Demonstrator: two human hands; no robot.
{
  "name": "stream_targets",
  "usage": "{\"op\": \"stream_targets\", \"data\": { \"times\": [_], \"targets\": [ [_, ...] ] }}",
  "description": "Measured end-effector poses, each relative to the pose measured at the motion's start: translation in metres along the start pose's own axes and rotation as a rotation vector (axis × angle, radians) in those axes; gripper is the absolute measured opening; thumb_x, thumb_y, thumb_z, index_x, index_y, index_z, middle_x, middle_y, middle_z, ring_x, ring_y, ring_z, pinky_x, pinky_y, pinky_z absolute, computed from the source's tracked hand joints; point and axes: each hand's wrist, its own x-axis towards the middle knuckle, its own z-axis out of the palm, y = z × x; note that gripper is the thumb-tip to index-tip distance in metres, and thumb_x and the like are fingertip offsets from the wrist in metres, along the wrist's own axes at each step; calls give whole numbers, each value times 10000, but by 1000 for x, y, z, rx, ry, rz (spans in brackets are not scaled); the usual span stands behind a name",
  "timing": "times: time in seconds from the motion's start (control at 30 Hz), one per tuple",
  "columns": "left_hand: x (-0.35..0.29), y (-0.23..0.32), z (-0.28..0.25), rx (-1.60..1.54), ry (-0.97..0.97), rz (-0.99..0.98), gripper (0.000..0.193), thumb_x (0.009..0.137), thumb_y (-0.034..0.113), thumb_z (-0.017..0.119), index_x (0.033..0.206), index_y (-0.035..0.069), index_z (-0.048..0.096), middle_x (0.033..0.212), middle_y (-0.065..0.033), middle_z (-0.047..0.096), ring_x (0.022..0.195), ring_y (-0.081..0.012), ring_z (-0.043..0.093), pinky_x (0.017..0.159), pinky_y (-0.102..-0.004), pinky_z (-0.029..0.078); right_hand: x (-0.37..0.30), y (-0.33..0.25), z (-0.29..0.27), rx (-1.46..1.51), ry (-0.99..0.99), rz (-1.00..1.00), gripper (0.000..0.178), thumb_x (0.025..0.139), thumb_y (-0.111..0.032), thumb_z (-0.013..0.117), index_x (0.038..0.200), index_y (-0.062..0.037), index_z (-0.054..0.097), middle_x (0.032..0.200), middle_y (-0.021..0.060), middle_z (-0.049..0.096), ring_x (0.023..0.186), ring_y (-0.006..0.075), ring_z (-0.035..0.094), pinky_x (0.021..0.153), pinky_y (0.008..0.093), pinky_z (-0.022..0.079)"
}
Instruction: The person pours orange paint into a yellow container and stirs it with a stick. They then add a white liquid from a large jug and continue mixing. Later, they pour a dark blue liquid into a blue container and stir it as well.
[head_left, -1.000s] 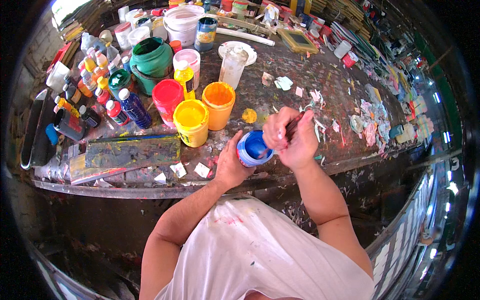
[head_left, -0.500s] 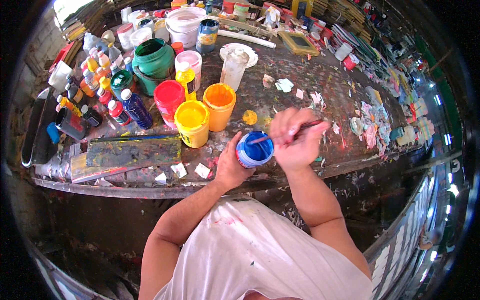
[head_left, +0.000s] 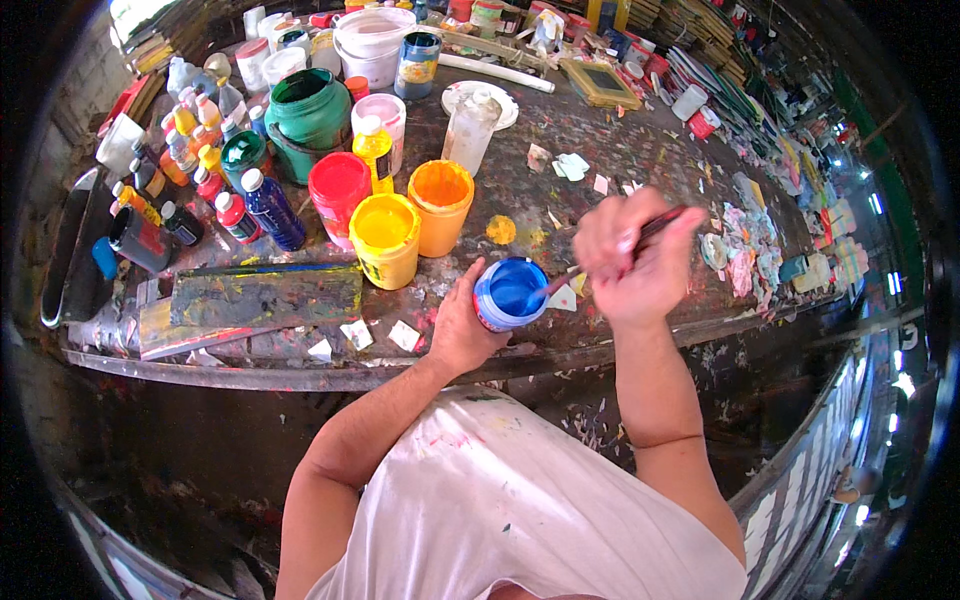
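My left hand [head_left: 464, 325] is wrapped round the side of a jar of blue paint [head_left: 511, 290] at the table's near edge. The jar's mouth is uncovered and faces up toward me. In my right hand [head_left: 632, 262], closed, is a slim tool with a dark reddish handle [head_left: 660, 220]; its blue-smeared end reaches the jar's right rim. Whether it is a brush or a knife is too blurred to tell. Left of the jar stand uncovered pots of yellow paint [head_left: 386, 262], orange paint [head_left: 437, 225] and red paint [head_left: 339, 205].
Paint bottles [head_left: 270, 215] crowd the left side, beside a green bucket [head_left: 305, 135]. A paint-stained board [head_left: 265, 298] lies near the front edge. Beyond the pots are a clear bottle [head_left: 470, 130] and a white lid [head_left: 508, 106]. Paper scraps [head_left: 570, 167] and crumpled rags [head_left: 740, 260] litter the right.
My right hand has moved right and slightly up, drawing the tool's end from the middle of the blue paint to the jar's right rim. My left hand keeps its grip.
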Motion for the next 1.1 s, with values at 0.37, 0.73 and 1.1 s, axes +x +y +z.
{"op": "stream_targets", "data": {
  "times": [0.37,0.73,1.1],
  "targets": [
    [3,5,-6,-26,-20,-38,1241,705,142,1006,1730,47,312,1513,-260,631,1420,-458,622,1217,-529,510,-6,22,-12,-157,-134,-54,687,1181,-667,440,893,-58,576,681,21,441,570,140,411,519,316,330],
    [3,7,-9,-45,-52,-99,1289,702,148,1012,1759,88,276,1554,-245,630,1428,-440,635,1204,-512,538,2,12,-9,-94,-109,-86,697,1182,-696,396,895,-89,586,677,4,449,579,130,397,513,329,312],
    [1,6,-7,-63,-56,-84,1294,700,153,1018,1757,77,276,1564,-244,617,1417,-448,642,1186,-518,549,-2,11,-7,-142,-184,-70,695,1175,-693,424,925,-74,616,670,1,444,567,136,390,544,334,331]
  ]
}}
